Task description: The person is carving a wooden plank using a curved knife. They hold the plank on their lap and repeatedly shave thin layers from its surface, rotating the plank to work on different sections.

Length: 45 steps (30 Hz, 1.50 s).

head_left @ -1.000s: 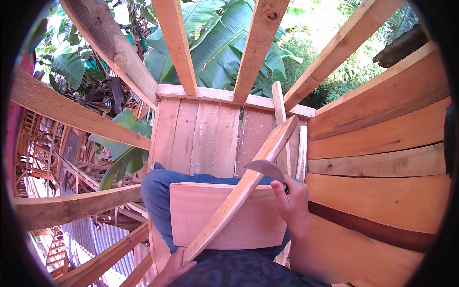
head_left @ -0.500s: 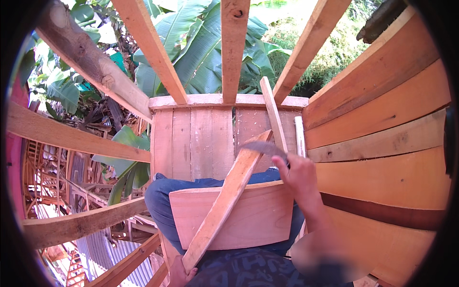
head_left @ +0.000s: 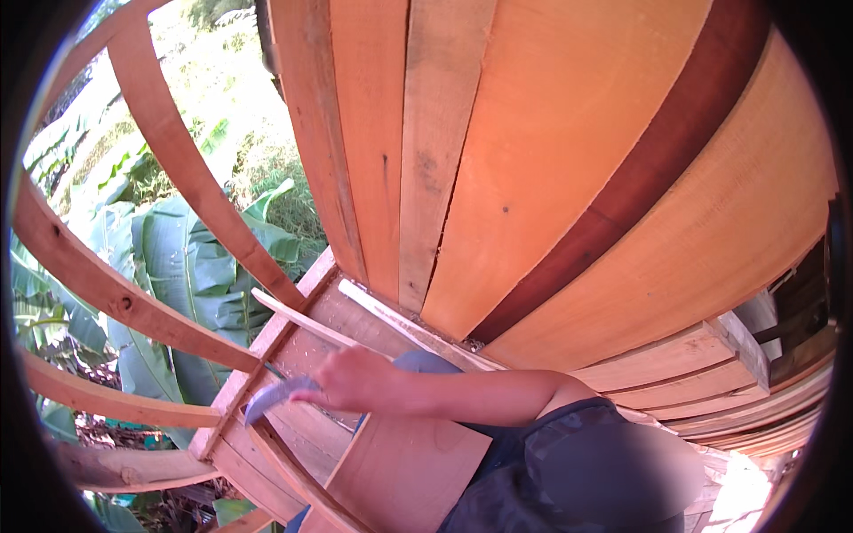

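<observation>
My right hand [head_left: 355, 380] is closed around the handle of a knife with a broad, curved blade [head_left: 271, 397]. Its tip points left, over the far end of a long wooden strip [head_left: 298, 471]. Whether blade and wood touch, I cannot tell. The strip runs down toward the lower edge, along the side of a flat wooden board [head_left: 409, 462] that lies across my lap. My left hand is outside the picture.
A thin batten [head_left: 302, 318] leans against the platform's edge rail [head_left: 235, 391]. Slanted wooden posts [head_left: 191, 169] rise beyond it, with banana leaves [head_left: 182, 275] outside. On the right stands a wall of orange-brown planks [head_left: 551, 178]; a white pole [head_left: 391, 315] lies along its foot.
The view has swung to the right and tilted, bringing the plank wall to the middle. My left hand has dropped out of sight. The knife stays in my right hand.
</observation>
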### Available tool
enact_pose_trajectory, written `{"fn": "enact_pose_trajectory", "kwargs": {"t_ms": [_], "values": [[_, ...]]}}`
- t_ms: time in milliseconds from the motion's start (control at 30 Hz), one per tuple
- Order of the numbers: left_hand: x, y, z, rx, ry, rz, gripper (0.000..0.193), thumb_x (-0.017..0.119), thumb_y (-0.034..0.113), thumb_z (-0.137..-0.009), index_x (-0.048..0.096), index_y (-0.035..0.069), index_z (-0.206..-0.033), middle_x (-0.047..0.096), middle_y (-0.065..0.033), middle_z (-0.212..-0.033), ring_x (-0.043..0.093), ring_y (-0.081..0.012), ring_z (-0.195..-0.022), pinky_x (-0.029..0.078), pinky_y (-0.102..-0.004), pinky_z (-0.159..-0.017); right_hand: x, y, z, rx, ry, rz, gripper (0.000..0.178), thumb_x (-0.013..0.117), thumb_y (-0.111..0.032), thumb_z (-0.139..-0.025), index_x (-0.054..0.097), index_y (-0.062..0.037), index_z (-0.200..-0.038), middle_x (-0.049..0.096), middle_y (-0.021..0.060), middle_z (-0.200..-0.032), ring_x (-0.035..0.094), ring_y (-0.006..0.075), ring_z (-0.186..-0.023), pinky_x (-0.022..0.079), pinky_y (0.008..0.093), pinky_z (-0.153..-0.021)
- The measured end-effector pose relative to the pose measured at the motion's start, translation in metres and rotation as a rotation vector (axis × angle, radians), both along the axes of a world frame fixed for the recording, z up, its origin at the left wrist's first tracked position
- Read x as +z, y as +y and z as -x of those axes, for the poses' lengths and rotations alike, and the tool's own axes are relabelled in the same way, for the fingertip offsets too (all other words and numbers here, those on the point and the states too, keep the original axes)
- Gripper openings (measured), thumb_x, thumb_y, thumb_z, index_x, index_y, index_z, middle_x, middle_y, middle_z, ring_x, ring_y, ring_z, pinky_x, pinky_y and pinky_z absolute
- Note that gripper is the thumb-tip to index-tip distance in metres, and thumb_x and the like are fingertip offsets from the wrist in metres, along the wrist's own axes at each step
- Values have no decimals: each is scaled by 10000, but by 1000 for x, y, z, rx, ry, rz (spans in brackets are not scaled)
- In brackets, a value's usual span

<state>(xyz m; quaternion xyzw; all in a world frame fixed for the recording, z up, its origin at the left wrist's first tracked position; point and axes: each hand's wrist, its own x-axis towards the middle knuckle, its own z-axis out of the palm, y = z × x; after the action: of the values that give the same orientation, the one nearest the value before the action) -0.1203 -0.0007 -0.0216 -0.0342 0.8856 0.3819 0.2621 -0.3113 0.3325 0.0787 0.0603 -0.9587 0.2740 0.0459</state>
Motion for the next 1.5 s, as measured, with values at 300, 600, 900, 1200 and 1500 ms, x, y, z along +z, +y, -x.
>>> {"fn": "enact_pose_trajectory", "kwargs": {"t_ms": [300, 600, 900, 1200, 1500], "values": [[6, -16, -7, 32, -14, -23, 639, 750, 465, -737, 541, -21, -1096, 645, -163, -891, 643, -238, -827, 493, -363, -741, -15, -37, -7, 216, 2, -42, 736, 437, -690, -842, 629, -28, -584, 583, 156, -526, 630, 321, -505, 500, 412, -469], [14, -13, -96, 233, -54, -229, 624, 767, 448, -724, 562, -23, -1078, 655, -155, -887, 646, -218, -827, 495, -353, -744, 0, 67, 38, -444, 3, 58, 620, 524, -552, -883, 650, 18, -675, 587, 235, -606, 616, 407, -620, 476, 465, -559], [13, 8, -111, 327, -79, -279, 608, 784, 432, -710, 583, -24, -1060, 664, -147, -883, 648, -198, -827, 497, -344, -747, -6, -35, -68, 348, -64, -85, 620, 533, -605, -852, 622, -35, -623, 601, 151, -575, 618, 313, -522, 482, 408, -488], [14, 7, -127, 386, -75, -323, 593, 801, 415, -696, 604, -25, -1042, 674, -139, -879, 651, -179, -827, 499, -335, -750, -12, -14, -13, 189, 89, -194, 610, 591, -638, -788, 600, -62, -588, 573, 128, -527, 606, 306, -501, 477, 387, -477], [3, 12, -115, 358, -84, -341, 578, 810, 404, -686, 617, -23, -1025, 678, -131, -870, 651, -166, -822, 501, -330, -748, 6, -11, -7, 55, 65, -226, 614, 601, -626, -788, 607, -45, -590, 566, 149, -528, 599, 318, -506, 473, 399, -487]]}}
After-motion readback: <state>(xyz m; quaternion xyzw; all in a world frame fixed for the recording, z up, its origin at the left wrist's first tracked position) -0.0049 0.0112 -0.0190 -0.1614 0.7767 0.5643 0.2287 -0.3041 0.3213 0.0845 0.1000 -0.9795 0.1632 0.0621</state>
